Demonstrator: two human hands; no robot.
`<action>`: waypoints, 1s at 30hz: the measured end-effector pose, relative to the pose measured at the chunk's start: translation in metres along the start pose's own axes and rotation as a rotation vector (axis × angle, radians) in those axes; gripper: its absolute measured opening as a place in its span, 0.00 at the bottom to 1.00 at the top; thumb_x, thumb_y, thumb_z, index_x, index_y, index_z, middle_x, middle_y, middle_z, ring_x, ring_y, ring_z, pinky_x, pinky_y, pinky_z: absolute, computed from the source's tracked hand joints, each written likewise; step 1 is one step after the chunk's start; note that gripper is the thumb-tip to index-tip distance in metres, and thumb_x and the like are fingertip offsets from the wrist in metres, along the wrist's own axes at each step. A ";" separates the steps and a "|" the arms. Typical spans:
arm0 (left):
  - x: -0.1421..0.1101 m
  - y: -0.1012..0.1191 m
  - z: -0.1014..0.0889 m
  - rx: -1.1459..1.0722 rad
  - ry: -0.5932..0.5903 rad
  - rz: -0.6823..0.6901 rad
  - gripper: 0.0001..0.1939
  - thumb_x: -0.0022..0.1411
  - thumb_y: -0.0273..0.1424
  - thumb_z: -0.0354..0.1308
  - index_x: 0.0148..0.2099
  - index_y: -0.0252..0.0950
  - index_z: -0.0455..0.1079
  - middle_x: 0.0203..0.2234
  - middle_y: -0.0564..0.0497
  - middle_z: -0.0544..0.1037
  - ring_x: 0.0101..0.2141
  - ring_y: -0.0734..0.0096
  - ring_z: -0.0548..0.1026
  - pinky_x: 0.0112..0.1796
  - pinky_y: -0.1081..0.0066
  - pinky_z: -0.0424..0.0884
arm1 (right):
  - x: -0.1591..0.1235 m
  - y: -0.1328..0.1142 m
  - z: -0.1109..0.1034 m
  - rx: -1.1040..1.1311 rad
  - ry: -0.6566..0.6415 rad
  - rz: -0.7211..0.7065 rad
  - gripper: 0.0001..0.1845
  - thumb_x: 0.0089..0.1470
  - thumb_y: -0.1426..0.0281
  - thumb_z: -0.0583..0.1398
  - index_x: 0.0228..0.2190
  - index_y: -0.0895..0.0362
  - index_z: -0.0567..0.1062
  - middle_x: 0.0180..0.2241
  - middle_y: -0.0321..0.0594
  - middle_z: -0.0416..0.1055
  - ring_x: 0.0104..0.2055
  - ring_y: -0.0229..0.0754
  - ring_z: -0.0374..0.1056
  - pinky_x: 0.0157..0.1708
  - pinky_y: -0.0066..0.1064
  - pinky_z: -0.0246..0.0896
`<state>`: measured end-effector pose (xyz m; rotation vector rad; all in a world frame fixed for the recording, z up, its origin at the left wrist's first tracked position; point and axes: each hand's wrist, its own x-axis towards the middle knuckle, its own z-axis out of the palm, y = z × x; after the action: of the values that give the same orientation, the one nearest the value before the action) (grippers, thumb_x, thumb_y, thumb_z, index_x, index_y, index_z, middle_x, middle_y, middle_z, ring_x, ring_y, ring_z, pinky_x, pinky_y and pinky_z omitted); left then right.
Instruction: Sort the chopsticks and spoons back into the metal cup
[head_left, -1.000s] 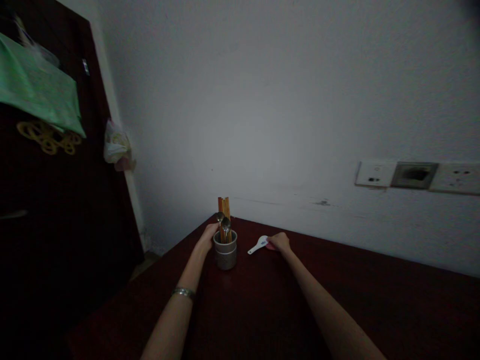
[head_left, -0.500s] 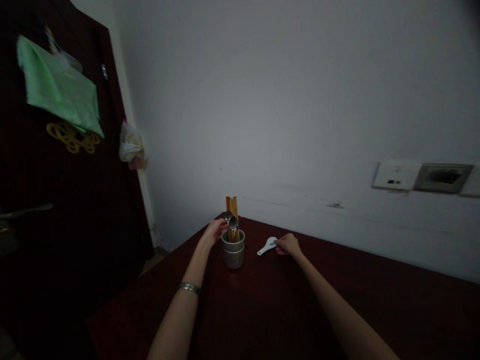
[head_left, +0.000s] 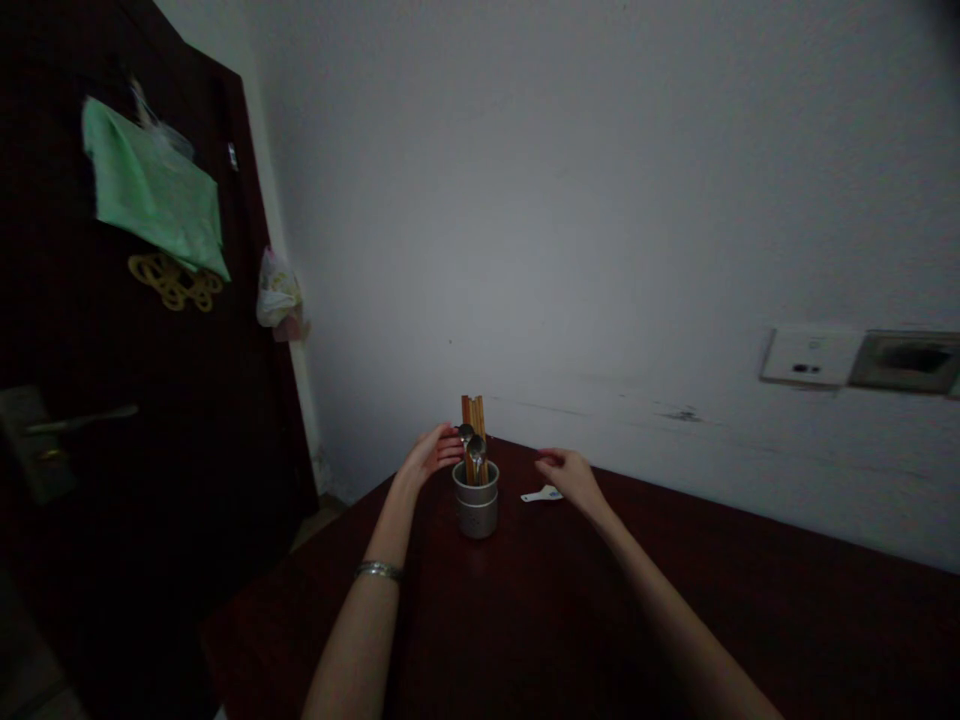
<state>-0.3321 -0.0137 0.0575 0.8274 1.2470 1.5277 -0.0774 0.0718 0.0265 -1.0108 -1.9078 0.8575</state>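
A grey cylindrical holder [head_left: 477,510] stands upright near the table's far corner. Chopsticks [head_left: 480,412] and two metal spoons [head_left: 476,448] rise out of it, bowls up. My left hand [head_left: 433,452] is at the holder's left side, fingers stretched out and apart beside the spoon bowls; whether a fingertip touches the nearer bowl, I cannot tell. To the right, a white soup spoon [head_left: 541,494] with a blue mark lies on the table, its handle to the left. Just over it is my right hand [head_left: 571,478], fingers loosely bent and holding nothing visible; it hides part of the spoon.
The dark red table [head_left: 525,620] meets a pale wall [head_left: 540,250] with sockets [head_left: 814,357] on the right. At left is a dark door with a handle [head_left: 82,420] and a hanging green cloth [head_left: 154,190]. A plastic bag [head_left: 277,290] hangs by the frame.
My right hand has come off the white spoon and risen slightly; the spoon has turned on the table. My left hand's fingers have come into sight beside the metal spoons. The view has shifted left.
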 end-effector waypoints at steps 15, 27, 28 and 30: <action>-0.016 -0.001 0.005 0.348 -0.116 0.067 0.16 0.38 0.32 0.66 0.31 0.29 0.71 0.23 0.49 0.74 0.23 0.75 0.70 0.28 0.74 0.64 | -0.049 -0.007 0.099 0.462 -0.264 -0.208 0.51 0.30 0.68 0.67 0.55 0.56 0.51 0.51 0.46 0.61 0.52 0.47 0.59 0.52 0.42 0.50; -0.014 0.000 0.011 0.674 -0.025 0.205 0.08 0.41 0.32 0.63 0.23 0.30 0.74 0.13 0.53 0.69 0.16 0.79 0.61 0.19 0.77 0.53 | -0.077 -0.015 0.102 0.256 -0.142 -0.201 0.35 0.37 0.67 0.63 0.48 0.57 0.58 0.44 0.45 0.68 0.46 0.46 0.65 0.46 0.37 0.57; -0.013 0.001 0.012 0.714 -0.015 0.212 0.08 0.41 0.32 0.63 0.23 0.30 0.74 0.12 0.54 0.69 0.16 0.79 0.60 0.19 0.77 0.53 | -0.077 -0.016 0.101 0.256 -0.139 -0.196 0.35 0.36 0.67 0.63 0.47 0.58 0.58 0.44 0.45 0.68 0.45 0.46 0.65 0.45 0.37 0.58; -0.011 0.002 0.013 0.783 -0.001 0.230 0.08 0.41 0.32 0.62 0.22 0.30 0.74 0.11 0.54 0.67 0.15 0.80 0.59 0.18 0.77 0.51 | -0.077 -0.016 0.101 0.262 -0.140 -0.192 0.35 0.36 0.68 0.63 0.47 0.58 0.58 0.44 0.45 0.68 0.45 0.46 0.65 0.45 0.36 0.58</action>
<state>-0.3174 -0.0206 0.0632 1.5085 1.8298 1.1860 -0.1423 -0.0222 -0.0312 -0.6148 -1.9103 1.0538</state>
